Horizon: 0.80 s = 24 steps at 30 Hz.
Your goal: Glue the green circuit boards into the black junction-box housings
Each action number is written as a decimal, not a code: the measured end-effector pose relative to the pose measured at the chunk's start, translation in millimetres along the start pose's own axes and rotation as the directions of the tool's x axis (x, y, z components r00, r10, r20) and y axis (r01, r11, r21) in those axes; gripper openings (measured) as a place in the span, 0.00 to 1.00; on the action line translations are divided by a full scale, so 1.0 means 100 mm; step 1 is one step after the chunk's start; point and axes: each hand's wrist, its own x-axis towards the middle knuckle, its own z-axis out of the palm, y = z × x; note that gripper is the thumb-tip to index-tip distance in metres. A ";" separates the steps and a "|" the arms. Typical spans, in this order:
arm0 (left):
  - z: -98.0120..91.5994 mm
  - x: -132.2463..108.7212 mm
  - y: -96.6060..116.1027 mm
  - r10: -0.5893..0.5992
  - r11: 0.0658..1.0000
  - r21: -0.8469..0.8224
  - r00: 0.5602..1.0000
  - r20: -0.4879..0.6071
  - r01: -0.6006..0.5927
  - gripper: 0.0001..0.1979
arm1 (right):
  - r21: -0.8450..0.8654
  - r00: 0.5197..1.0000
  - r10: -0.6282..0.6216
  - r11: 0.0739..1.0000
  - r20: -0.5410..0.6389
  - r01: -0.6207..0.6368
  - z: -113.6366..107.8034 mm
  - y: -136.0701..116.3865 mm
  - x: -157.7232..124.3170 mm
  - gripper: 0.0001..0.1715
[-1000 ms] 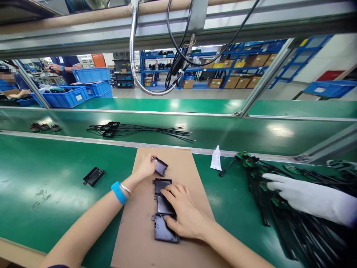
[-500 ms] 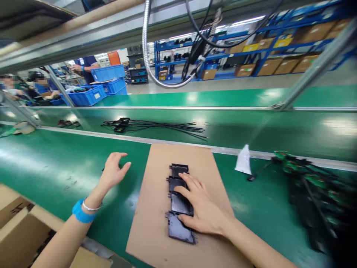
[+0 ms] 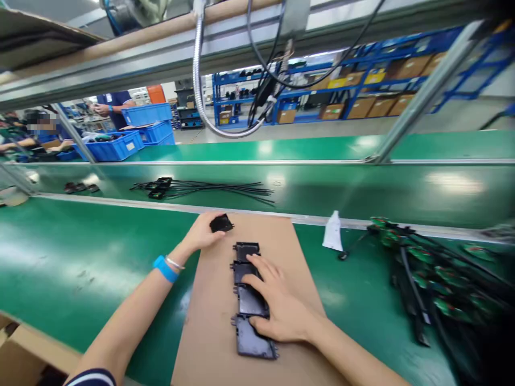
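A sheet of brown cardboard (image 3: 209, 321) lies on the green bench. Along its middle runs a column of several shallow black plastic cases (image 3: 252, 299), edge to edge, with small tabs on their left sides. My right hand (image 3: 277, 305) lies over the right side of this column, fingers spread and fingertips touching the cases; part of the column is hidden under it. Beyond the column's far end, my left hand (image 3: 204, 231) grips another black plastic case (image 3: 221, 223) between thumb and fingers, tilted above the cardboard.
A white tube (image 3: 332, 231) stands right of the cardboard, near tangled black cables with green circuit boards (image 3: 438, 268). Black cables (image 3: 217, 187) lie behind a metal rail. A flexible metal conduit (image 3: 197, 80) hangs overhead. An open carton (image 3: 36, 348) is at lower left. Co-workers are at far left.
My left hand has moved right and forward, over the cardboard's far end, and a black case now shows in its fingers. My right hand stays on the column. The view has shifted slightly right.
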 end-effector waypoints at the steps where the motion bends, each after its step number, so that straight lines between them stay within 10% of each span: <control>1: 0.15 0.16 0.11 0.044 0.999 -0.023 0.999 0.032 -0.043 0.28 | 0.004 1.000 0.002 1.000 -0.001 -0.002 0.00 0.01 0.00 0.40; 5: 0.54 0.37 0.42 0.164 0.983 -0.098 0.979 0.122 -0.152 0.22 | 0.003 0.999 -0.014 1.000 -0.034 0.014 0.04 0.06 -0.05 0.44; 11: 0.65 0.27 0.36 0.232 0.967 -0.142 0.964 0.129 -0.213 0.21 | -0.092 0.985 -0.138 0.987 -0.105 0.129 0.01 0.03 -0.12 0.43; 16: 0.63 0.26 0.42 0.224 0.966 -0.160 0.968 0.115 -0.204 0.18 | -0.231 0.952 0.045 0.966 -0.302 -0.119 -0.63 0.26 -0.43 0.47; 19: 0.65 0.26 0.43 0.182 0.971 -0.178 0.977 0.109 -0.161 0.20 | -0.165 0.722 0.401 0.802 -0.564 -0.574 -1.22 0.72 -0.87 0.31; 24: 0.65 0.30 0.41 0.107 0.964 -0.253 0.990 0.097 -0.079 0.25 | -0.047 0.469 0.586 0.592 -0.661 -0.805 -1.63 1.25 -1.59 0.13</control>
